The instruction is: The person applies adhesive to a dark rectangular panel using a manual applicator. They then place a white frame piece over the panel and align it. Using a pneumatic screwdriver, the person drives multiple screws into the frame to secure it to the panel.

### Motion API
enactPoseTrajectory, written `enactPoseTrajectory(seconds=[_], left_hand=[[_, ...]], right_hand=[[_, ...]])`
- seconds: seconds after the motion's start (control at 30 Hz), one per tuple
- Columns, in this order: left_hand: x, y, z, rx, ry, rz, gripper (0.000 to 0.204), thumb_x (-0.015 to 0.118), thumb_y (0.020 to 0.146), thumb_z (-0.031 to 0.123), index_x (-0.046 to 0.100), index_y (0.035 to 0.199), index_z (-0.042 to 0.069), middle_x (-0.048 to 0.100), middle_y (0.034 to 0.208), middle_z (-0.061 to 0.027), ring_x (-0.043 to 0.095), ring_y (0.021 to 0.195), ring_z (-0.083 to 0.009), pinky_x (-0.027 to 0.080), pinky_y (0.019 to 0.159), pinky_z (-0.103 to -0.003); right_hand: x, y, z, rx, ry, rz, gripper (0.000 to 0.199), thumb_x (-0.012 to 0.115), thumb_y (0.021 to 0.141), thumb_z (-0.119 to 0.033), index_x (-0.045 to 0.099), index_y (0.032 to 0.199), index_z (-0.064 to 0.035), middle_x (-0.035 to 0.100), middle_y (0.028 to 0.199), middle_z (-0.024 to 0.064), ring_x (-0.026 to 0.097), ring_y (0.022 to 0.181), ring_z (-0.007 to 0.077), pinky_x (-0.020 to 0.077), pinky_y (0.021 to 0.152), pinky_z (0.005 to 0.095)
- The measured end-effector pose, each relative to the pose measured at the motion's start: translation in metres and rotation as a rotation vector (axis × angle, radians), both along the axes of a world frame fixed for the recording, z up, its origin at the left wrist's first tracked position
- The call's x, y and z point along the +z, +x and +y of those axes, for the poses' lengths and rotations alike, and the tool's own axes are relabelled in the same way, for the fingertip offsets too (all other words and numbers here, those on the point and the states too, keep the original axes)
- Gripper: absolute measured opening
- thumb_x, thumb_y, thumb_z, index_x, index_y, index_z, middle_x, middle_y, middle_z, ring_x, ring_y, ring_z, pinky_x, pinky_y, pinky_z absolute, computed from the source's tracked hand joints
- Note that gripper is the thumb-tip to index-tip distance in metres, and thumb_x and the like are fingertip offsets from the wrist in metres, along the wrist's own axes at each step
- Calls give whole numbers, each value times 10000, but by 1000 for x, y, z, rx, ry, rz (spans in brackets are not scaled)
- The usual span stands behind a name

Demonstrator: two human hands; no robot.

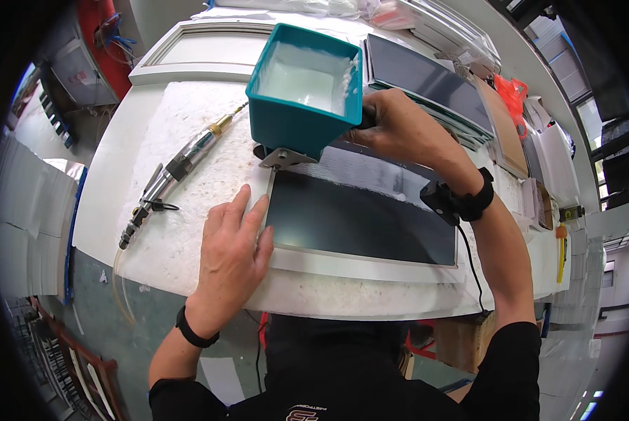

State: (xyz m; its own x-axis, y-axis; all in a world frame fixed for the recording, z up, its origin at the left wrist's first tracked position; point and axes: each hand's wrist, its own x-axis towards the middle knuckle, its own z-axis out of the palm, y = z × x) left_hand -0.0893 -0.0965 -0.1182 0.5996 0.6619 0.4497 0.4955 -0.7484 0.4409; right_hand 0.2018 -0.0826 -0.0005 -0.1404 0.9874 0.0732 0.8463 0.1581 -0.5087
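Observation:
A dark rectangular panel (360, 221) in a pale frame lies flat on a white padded worktop (188, 126). My left hand (234, 245) rests flat beside the panel's left edge, fingertips on the frame. My right hand (399, 126) grips the handle of a teal hopper tool (300, 91) filled with white liquid. The hopper's metal foot sits at the panel's upper left corner. A wet white smear runs along the panel's top edge (371, 175). A black band with a cable circles my right wrist (462, 200).
A metal pneumatic hand tool (174, 172) with a hose lies on the padding to the left. Stacked dark panels (427, 81) sit behind my right hand. Boards and packages line the right side (532, 154). A white framed panel (202, 49) lies at the back.

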Motion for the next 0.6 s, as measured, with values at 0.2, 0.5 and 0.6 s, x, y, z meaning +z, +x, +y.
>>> enactPoseTrajectory(seconds=[0.2,0.5,0.6], left_hand=[[-8,0,0,-3,27,-32,481,739,831,32,637,1300,0,598,1340,-253,583,1091,-388,485,974,-460],[-5,4,-6,22,7,19,424,656,909,34,622,1332,20,579,1393,-243,558,1206,-391,457,1036,-451],[-4,4,-9,38,-7,32,415,652,922,48,621,1335,16,575,1398,-243,553,1221,-390,457,1040,-450]], right_hand=[[47,39,-35,-107,147,-89,323,828,877,-324,788,1072,-70,773,873,67,663,725,143,519,707,321],[68,132,-207,-444,-136,-334,537,888,794,-214,664,1245,-28,725,1203,157,711,1038,266,535,987,381],[71,125,-228,-479,-275,-323,400,880,799,-200,700,1081,18,745,978,164,696,858,228,539,859,361]])
